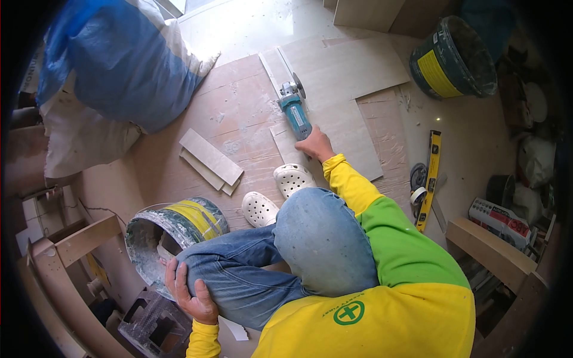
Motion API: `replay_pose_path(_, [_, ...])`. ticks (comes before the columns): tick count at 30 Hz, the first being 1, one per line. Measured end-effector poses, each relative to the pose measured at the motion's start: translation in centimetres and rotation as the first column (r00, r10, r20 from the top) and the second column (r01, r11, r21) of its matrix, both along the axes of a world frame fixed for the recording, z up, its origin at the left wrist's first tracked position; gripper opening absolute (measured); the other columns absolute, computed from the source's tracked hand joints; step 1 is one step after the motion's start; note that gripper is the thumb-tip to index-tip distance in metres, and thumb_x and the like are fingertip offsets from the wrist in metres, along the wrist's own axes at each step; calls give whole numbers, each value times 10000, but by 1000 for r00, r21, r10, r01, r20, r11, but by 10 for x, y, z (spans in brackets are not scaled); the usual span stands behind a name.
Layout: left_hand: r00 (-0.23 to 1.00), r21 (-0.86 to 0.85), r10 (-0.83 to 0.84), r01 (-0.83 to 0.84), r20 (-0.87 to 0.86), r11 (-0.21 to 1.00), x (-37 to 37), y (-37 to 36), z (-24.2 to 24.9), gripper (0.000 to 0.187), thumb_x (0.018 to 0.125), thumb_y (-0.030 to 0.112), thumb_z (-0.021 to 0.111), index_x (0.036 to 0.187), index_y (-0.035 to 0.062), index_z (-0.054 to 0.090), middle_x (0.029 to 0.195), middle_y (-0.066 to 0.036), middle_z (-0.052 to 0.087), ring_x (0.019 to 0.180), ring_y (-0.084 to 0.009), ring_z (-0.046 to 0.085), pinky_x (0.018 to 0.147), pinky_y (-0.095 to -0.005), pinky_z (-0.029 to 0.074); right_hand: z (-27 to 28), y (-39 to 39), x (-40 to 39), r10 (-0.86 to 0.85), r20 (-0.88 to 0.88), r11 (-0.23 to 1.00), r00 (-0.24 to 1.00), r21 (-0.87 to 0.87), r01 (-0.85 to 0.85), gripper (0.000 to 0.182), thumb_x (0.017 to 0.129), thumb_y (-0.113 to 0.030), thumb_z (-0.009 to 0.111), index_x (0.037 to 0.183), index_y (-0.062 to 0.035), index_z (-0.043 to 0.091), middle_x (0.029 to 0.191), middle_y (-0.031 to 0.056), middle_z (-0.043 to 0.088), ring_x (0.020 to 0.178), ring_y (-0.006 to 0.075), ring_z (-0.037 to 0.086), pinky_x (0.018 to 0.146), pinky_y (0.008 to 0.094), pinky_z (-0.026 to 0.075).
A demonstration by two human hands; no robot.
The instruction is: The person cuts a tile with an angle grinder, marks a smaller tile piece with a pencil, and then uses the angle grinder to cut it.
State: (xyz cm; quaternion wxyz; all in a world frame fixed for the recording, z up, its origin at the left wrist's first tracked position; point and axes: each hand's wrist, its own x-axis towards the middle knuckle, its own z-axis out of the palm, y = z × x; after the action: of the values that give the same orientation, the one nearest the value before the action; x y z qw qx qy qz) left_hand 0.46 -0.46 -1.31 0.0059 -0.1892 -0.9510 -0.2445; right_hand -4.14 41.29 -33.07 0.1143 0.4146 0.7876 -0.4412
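Observation:
My right hand (pixel 316 145) is wrapped round the rear body of a teal angle grinder (pixel 295 114), arm stretched forward. The grinder's disc stands on edge over a pale tile (pixel 334 128), close to a narrow cut strip (pixel 270 73). My left hand (pixel 192 293) rests by my bent knee with its fingers apart, holding nothing. Beside that hand a dirty bucket (pixel 143 247) with a yellow label lies tilted. My white clogs (pixel 260 209) stand on the floor just short of the tile.
Two cut tile pieces (pixel 212 156) lie on the board-covered floor at left. A blue and white sack (pixel 119 65) bulges behind them. To the right are a yellow spirit level (pixel 431 179), a roll of tape (pixel 418 195) and another bucket (pixel 444 65). Wooden frames (pixel 492 250) flank me.

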Motion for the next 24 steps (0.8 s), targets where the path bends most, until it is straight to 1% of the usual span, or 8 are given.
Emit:
replay_pose_path(2, [1000,-2,-1,1,0,1000,0,0,0,488,1014,381,544,1317,2,600,1454,-235,516,1395,-433,436,1205,-565,247,-1,0,-3,3,-7,1000,1000,3,-3,748,642,-356,787,1215,51,530,1100,300,688,1046,444,678,927,456,546])
replay_pose_path(4, [1000,-28,-5,5,-1,1000,0,-2,0,517,1011,391,536,1360,15,594,1493,-217,499,1398,-386,451,1190,-487,284,-1,-1,-3,4,4,1000,1000,12,-4,747,641,-355,788,1216,47,531,1101,302,688,1048,445,678,928,453,546])
replay_pose_path(5, [1000,-28,-5,5,-2,1000,0,-2,0,517,1011,391,536,1360,15,594,1493,-217,499,1398,-386,451,1190,-487,284,-1,-1,-2,4,3,1000,1000,12,-4,747,641,-355,788,1216,47,531,1101,302,688,1048,445,678,928,453,546])
replay_pose_path(7, [1000,2,3,-3,12,1000,0,0,0,487,1013,375,547,1321,0,596,1461,-238,507,1411,-447,416,1208,-568,236,0,-5,7,6,7,1000,1000,9,-6,747,642,-355,789,1219,42,530,1103,305,687,1047,446,678,927,455,546])
replay_pose_path(14, [1000,13,0,0,17,1000,0,0,1,486,1010,369,551,1323,0,595,1466,-240,501,1416,-452,408,1207,-570,234,3,-18,38,8,30,1000,1000,-4,-7,758,659,-367,790,1238,34,510,1113,300,686,1060,444,675,945,453,541])
replay_pose_path(17, [1000,9,1,-2,18,1000,0,0,1,484,1010,366,550,1323,-1,595,1468,-241,499,1419,-455,405,1207,-570,233,3,-18,36,1,44,1000,999,0,-1,748,661,-363,787,1232,35,516,1115,302,685,1060,449,672,945,456,540])
replay_pose_path(19, [1000,5,0,0,20,1000,0,-1,1,484,1011,366,549,1322,-1,595,1470,-242,498,1421,-457,401,1208,-569,232,-2,-17,32,-7,11,1000,1000,19,7,739,645,-357,790,1211,38,526,1096,301,688,1049,453,674,925,473,545])
replay_pose_path(24, [1000,6,2,-2,21,1000,0,1,1,482,1009,363,551,1319,-4,593,1472,-243,497,1421,-457,402,1209,-568,231,-2,-7,15,-3,0,1000,1000,8,3,734,644,-355,787,1210,39,536,1096,301,688,1045,448,676,925,462,546])
